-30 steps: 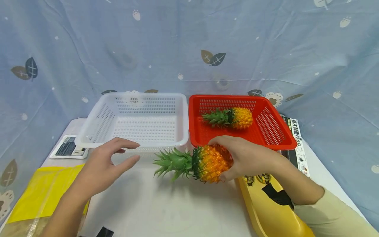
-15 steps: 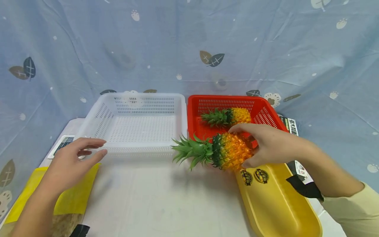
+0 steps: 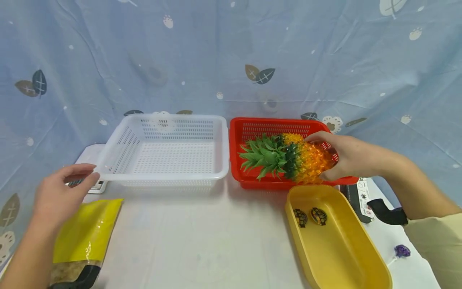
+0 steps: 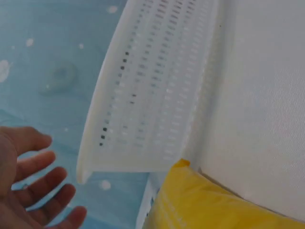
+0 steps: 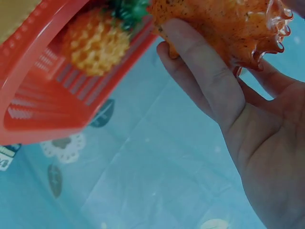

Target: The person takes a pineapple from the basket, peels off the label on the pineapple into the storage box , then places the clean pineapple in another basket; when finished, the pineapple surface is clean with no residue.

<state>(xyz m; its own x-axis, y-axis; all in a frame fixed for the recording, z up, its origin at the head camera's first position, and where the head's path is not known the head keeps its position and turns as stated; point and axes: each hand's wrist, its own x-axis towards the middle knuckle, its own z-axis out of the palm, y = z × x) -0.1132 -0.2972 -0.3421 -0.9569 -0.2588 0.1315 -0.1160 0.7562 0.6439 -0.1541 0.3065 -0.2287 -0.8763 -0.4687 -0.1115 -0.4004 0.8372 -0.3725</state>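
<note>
In the head view my right hand (image 3: 346, 154) grips a toy pineapple (image 3: 312, 162) by its orange body, its green leaves toward the left. It is held over the red basket (image 3: 238, 172). Behind it, a second toy pineapple (image 5: 95, 45) lies inside that basket, mostly covered in the head view but plain in the right wrist view. Fingers (image 5: 205, 62) of the right hand curl round the held fruit there. My left hand (image 3: 59, 192) hovers with relaxed fingers above a yellow bag (image 3: 90, 233), left of the white basket (image 3: 166, 176), and holds nothing.
A yellow tray (image 3: 332, 241) stands on the white table (image 3: 202, 237) in front of the red basket. To its right lie a purple-headed lollipop (image 3: 402, 251) and a dark printed package (image 3: 361, 196). A patterned blue cloth (image 3: 202, 52) hangs behind.
My right hand has carried the pineapple from the table's middle up and right, over the red basket. My left hand has drawn back to the left.
</note>
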